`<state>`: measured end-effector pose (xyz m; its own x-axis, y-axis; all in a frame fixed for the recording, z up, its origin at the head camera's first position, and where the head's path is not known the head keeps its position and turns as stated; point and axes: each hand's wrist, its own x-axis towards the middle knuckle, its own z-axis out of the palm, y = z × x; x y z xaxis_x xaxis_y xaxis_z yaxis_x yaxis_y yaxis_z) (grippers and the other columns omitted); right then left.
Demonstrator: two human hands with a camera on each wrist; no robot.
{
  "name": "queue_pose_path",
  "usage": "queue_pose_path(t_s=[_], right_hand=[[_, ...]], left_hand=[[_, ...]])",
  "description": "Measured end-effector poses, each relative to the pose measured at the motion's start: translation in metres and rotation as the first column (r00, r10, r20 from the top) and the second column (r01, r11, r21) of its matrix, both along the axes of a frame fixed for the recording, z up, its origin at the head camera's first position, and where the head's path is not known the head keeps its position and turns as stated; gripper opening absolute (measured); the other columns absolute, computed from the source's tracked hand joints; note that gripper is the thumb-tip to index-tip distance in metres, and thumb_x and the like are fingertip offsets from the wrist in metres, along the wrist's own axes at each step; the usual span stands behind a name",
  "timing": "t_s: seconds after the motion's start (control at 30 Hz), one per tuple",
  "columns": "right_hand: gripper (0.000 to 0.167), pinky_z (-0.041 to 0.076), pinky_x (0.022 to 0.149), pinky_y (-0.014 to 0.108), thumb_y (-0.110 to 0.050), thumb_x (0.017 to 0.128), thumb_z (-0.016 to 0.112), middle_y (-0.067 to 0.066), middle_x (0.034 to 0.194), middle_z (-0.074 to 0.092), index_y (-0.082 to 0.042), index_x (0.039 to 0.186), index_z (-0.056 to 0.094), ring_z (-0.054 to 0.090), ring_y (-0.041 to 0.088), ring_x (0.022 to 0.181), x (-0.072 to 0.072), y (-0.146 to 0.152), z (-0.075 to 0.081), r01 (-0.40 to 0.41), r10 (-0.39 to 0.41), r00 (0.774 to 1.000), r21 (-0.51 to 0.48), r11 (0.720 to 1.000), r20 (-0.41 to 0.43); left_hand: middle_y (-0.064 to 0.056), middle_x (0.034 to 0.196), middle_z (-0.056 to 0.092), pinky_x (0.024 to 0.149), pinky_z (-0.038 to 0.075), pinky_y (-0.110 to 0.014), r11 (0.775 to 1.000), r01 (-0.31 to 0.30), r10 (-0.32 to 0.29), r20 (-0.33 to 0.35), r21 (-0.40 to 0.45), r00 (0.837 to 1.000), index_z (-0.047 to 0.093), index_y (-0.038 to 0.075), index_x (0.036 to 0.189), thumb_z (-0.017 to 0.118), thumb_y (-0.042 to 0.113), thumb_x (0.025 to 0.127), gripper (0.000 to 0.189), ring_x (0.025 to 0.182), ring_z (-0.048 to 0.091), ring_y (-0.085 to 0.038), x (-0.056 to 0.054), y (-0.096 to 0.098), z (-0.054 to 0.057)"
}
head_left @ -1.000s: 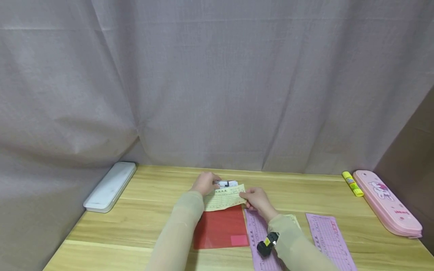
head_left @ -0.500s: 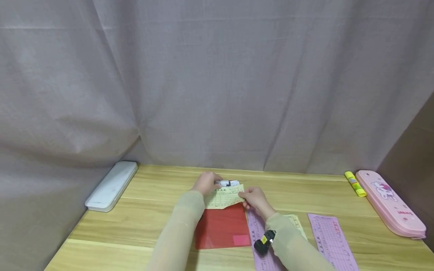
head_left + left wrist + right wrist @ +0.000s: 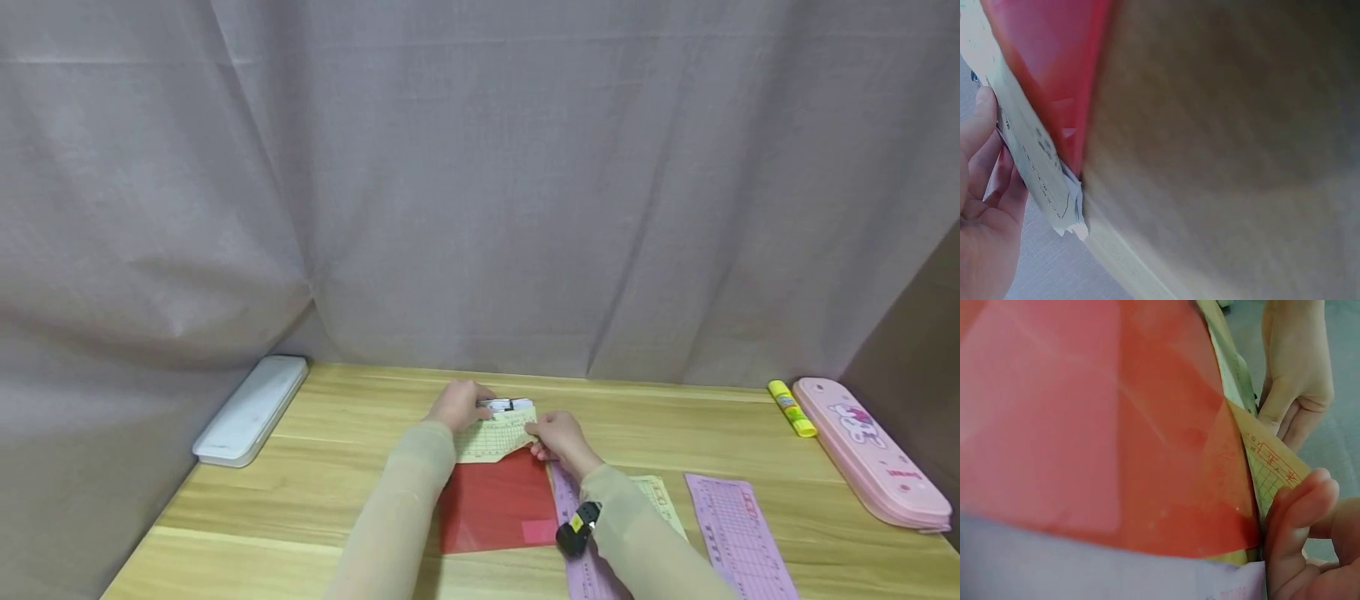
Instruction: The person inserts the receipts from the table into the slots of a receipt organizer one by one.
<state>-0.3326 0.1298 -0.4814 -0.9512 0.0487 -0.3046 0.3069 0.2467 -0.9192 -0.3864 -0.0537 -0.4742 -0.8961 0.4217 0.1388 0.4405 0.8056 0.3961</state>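
A translucent red plastic folder (image 3: 495,504) lies mid-table with a pink label at its lower right. Over its far end lies a pale yellow printed form (image 3: 491,443), beside a white strip with a dark metal clip (image 3: 510,406). My left hand (image 3: 456,406) grips the folder's far left end, thumb on the near side and fingers behind in the left wrist view. With thumb and fingers, my right hand (image 3: 562,437) pinches the yellow form's right edge. In the right wrist view, the form's corner (image 3: 1275,465) sticks out past the red sheet, and part shows through it.
A purple form (image 3: 581,575) lies partly under the right forearm, with another yellow form (image 3: 660,500) beside it. Farther right lie a second purple form (image 3: 738,533), a yellow glue stick (image 3: 792,408) and a pink pencil case (image 3: 870,450). A white case (image 3: 251,412) lies far left.
The yellow form's lower right corner has folded up, baring more of the red folder. My right hand has shifted slightly left relative to the folder; my left hand keeps its hold.
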Motion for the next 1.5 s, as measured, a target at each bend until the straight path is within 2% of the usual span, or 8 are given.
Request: queue_pose_path(t_s=[0.17, 0.27, 0.43, 0.63, 0.93, 1.07, 1.3, 1.5], right_hand=[[0.013, 0.043, 0.036, 0.016, -0.003, 0.090, 0.056, 0.003, 0.052, 0.050, 0.001, 0.082, 0.047, 0.049, 0.005, 0.037, 0.001, 0.001, 0.001, -0.021, 0.021, 1.000, 0.009, 1.000, -0.011], [0.015, 0.046, 0.037, 0.018, -0.008, 0.091, 0.058, 0.005, 0.056, 0.052, 0.001, 0.084, 0.047, 0.053, 0.007, 0.038, 0.001, 0.000, 0.002, -0.041, 0.042, 0.999, 0.052, 0.998, -0.016], [0.026, 0.049, 0.039, 0.020, -0.016, 0.088, 0.066, 0.006, 0.057, 0.056, -0.005, 0.076, 0.046, 0.056, 0.008, 0.038, 0.000, -0.001, 0.001, -0.058, 0.062, 0.998, 0.134, 0.989, -0.025], [0.035, 0.046, 0.037, 0.019, -0.017, 0.084, 0.070, 0.002, 0.049, 0.052, -0.010, 0.067, 0.041, 0.053, 0.007, 0.035, -0.002, -0.004, -0.002, -0.064, 0.071, 0.997, 0.184, 0.981, -0.034], [0.040, 0.043, 0.036, 0.017, -0.021, 0.084, 0.072, 0.001, 0.049, 0.048, -0.012, 0.062, 0.040, 0.051, 0.007, 0.036, -0.003, -0.004, 0.002, -0.062, 0.068, 0.997, 0.227, 0.972, -0.020], [0.040, 0.042, 0.035, 0.017, -0.023, 0.083, 0.073, 0.000, 0.050, 0.046, -0.012, 0.063, 0.041, 0.050, 0.007, 0.036, -0.006, -0.003, 0.002, -0.065, 0.066, 0.998, 0.250, 0.966, 0.001], [0.036, 0.044, 0.036, 0.018, -0.019, 0.084, 0.073, 0.001, 0.049, 0.050, -0.011, 0.065, 0.043, 0.051, 0.007, 0.036, -0.009, -0.001, 0.000, -0.069, 0.062, 0.997, 0.205, 0.976, 0.041], [0.038, 0.046, 0.038, 0.018, -0.017, 0.083, 0.074, 0.002, 0.048, 0.051, -0.012, 0.062, 0.042, 0.053, 0.007, 0.037, -0.009, 0.002, 0.000, -0.072, 0.063, 0.996, 0.171, 0.983, 0.062]], left_hand=[[0.001, 0.108, 0.071, 0.092, 0.051, -0.031, 1.000, -0.006, 0.006, 0.000, -0.003, 1.000, 0.074, 0.015, 0.108, 0.076, 0.024, 0.079, 0.030, 0.105, 0.064, -0.018, 0.000, 0.002, 0.000], [0.001, 0.108, 0.071, 0.091, 0.051, -0.032, 1.000, -0.009, 0.009, -0.005, -0.009, 1.000, 0.074, 0.015, 0.108, 0.077, 0.024, 0.079, 0.030, 0.105, 0.064, -0.017, 0.000, 0.002, 0.000], [-0.001, 0.106, 0.071, 0.089, 0.052, -0.031, 0.999, 0.016, -0.017, -0.036, -0.039, 0.999, 0.073, 0.013, 0.108, 0.075, 0.022, 0.081, 0.028, 0.102, 0.066, -0.018, 0.002, 0.003, 0.000], [-0.003, 0.102, 0.072, 0.085, 0.054, -0.030, 0.995, 0.037, -0.045, -0.074, -0.095, 0.996, 0.073, 0.011, 0.107, 0.072, 0.016, 0.085, 0.023, 0.096, 0.067, -0.018, 0.005, 0.005, 0.000], [-0.002, 0.102, 0.072, 0.086, 0.054, -0.032, 0.981, 0.009, -0.029, -0.100, -0.196, 0.995, 0.073, 0.013, 0.106, 0.067, 0.015, 0.088, 0.019, 0.097, 0.066, -0.019, 0.006, 0.008, 0.001], [-0.002, 0.099, 0.072, 0.085, 0.054, -0.031, 0.984, 0.007, -0.027, -0.112, -0.176, 0.993, 0.073, 0.013, 0.105, 0.067, 0.015, 0.088, 0.018, 0.095, 0.067, -0.019, 0.006, 0.009, 0.000], [-0.002, 0.094, 0.072, 0.083, 0.054, -0.032, 0.991, 0.012, -0.029, -0.125, -0.130, 0.992, 0.074, 0.013, 0.100, 0.067, 0.013, 0.088, 0.014, 0.091, 0.067, -0.019, 0.009, 0.008, 0.003], [-0.002, 0.096, 0.072, 0.084, 0.054, -0.033, 0.993, 0.000, -0.011, -0.093, -0.120, 0.996, 0.074, 0.014, 0.103, 0.067, 0.013, 0.089, 0.016, 0.093, 0.067, -0.019, 0.011, 0.009, 0.005]])
